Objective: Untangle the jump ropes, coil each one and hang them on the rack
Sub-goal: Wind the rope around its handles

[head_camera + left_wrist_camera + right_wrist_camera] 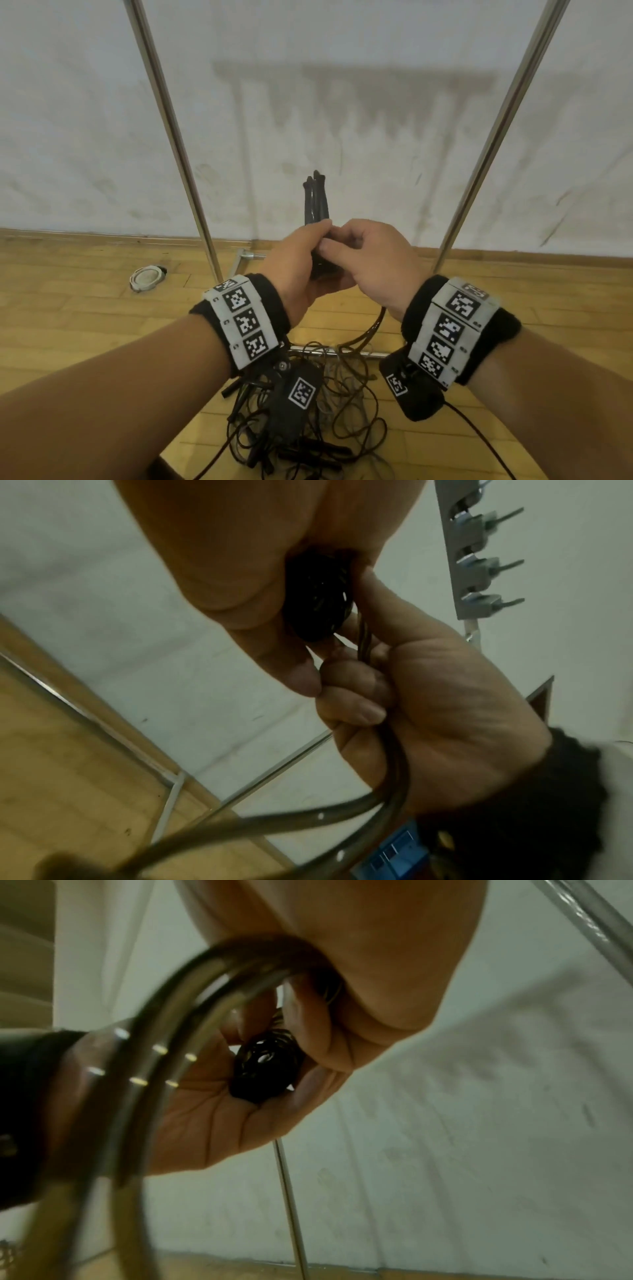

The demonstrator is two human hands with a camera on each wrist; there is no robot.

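While both hands meet at chest height between the two uprights of the rack [171, 113], they share one bundle: the black jump rope handles [315, 198], held upright, tips pointing up toward the wall.

Left hand [301, 270]: fingers curled round the lower part of the handles, thumb on top. Left wrist view shows the handle ends [316, 599] wedged between palm and fingers, so a firm grip.

Right hand [373, 263]: fingers curled in against the same bundle, thumb pressed toward the left hand's fingertips. In the left wrist view its fingers [356, 693] are folded over the cord [394, 764], pinching it against the palm. Right wrist view: handle ends [267, 1066] sit in the cupped hands, cord loops [178, 1010] arc close past the lens, blurred.

Coiled loops of that cord hang below the hands [371, 330], down toward the rack's front floor bar [308, 350].

Remaining ropes: tangled pile [325, 411] on the wooden floor [68, 325], lying over and in front of that bar, directly under the wrists. Can't separate individual ropes in the pile.

Round white floor fitting [147, 277] left of the left upright, near the wall. Hook strip [472, 561] visible at the top right of the left wrist view.
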